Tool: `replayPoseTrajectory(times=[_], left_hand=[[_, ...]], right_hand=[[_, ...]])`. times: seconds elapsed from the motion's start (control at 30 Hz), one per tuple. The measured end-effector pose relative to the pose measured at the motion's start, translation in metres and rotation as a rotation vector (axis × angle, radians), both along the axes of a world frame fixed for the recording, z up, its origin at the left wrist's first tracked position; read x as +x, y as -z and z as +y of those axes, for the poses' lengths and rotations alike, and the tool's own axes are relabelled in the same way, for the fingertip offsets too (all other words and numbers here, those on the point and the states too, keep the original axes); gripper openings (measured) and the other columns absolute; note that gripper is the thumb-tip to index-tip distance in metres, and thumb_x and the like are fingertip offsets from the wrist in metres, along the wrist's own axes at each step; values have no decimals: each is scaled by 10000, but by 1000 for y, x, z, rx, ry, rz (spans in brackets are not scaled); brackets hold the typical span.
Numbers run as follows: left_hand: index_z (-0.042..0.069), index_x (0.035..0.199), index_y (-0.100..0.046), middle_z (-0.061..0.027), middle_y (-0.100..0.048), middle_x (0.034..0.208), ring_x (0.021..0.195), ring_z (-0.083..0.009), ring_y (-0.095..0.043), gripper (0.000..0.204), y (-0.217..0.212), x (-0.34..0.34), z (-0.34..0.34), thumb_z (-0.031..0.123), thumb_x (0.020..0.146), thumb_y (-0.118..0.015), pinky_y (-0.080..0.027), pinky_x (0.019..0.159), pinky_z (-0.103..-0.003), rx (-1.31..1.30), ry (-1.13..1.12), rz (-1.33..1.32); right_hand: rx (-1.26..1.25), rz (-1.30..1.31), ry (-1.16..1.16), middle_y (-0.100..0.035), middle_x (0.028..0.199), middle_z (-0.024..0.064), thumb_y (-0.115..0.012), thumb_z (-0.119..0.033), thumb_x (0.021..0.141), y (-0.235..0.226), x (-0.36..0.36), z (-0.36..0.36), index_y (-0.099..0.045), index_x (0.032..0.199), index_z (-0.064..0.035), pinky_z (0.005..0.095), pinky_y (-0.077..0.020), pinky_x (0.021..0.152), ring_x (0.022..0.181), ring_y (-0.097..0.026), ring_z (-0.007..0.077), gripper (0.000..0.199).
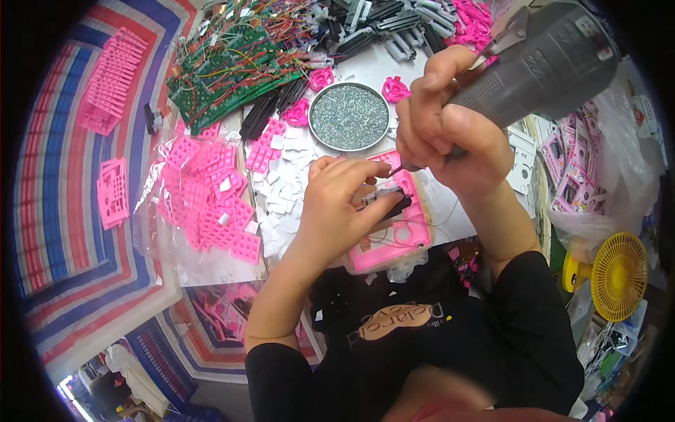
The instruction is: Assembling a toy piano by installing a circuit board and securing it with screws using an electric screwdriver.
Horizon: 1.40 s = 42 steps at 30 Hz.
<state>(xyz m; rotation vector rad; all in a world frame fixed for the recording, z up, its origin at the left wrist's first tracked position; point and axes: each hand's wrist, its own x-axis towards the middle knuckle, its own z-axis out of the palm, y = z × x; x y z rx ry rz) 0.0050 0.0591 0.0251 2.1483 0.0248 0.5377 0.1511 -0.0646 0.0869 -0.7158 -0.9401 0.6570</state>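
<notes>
Two hands worked at a pink plastic casing [420, 224], which lay open near the middle of the bench, just in front of the person's black shirt [436, 302]. With the casing as the clock's centre and twelve pointing away from the person, the left hand [342, 200] came in from eight o'clock. Its thumb lay against a black part [399, 205] inside the casing, its forefinger reached toward the tool's tip, and its other fingers bent; I could not tell whether it pinched the part. The right hand [457, 133], at one o'clock, was wrapped firmly around a dark grey power screwdriver [538, 74], whose thin bit slanted down toward the casing near the left forefinger; whether it touched was too small to tell.

At eleven o'clock stood a round dish [349, 149] full of small metal screws, with pink rings [395, 89] beside it. Loose white pieces [281, 204] spread at nine to ten o'clock, and beyond them lay pink perforated sheets [211, 200], partly in clear plastic. Green circuit boards [232, 88] with coloured wires were heaped toward ten to eleven o'clock. A yellow fan [619, 278] stood at four o'clock.
</notes>
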Motion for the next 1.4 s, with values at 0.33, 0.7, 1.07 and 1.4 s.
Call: replayPoseTrajectory(times=[0.33, 0.7, 1.07, 1.4], left_hand=[[40, 1005, -735, -77, -733, 910, 804, -196, -653, 200, 14, -29, 57, 100, 822, -787, -482, 785, -335, -78, -371, 33], [-3, 936, -725, -79, -705, 838, 762, -180, -619, 88, 39, -55, 34, 21, 851, -729, -471, 750, -313, -73, -313, 126], [64, 938, -709, -63, -692, 823, 765, -216, -634, 158, 27, -24, 11, 123, 821, -797, -418, 855, -379, 123, -285, -48], [115, 847, -655, 8, -627, 763, 749, -199, -615, 184, 32, -17, 0, 170, 775, -815, -385, 890, -423, 313, -111, -129]], right_hand=[[-10, -104, 42, -471, 665, 14, -627, -209, 953, 35, -2, 13, -501, 1203, -51, 289, -386, 467, 521, -447, 139, 321], [-409, -67, 56, -564, 721, 73, -671, -101, 907, 87, -15, 31, -498, 1092, -17, 279, -426, 484, 531, -512, 134, 267], [-150, -71, 50, -460, 659, 31, -558, -144, 938, 44, -9, 23, -485, 1153, -43, 303, -375, 457, 501, -412, 129, 248], [-17, -3, -65, -451, 666, 15, -547, -178, 959, 21, -16, 14, -475, 1209, -53, 291, -413, 496, 537, -446, 120, 289]])
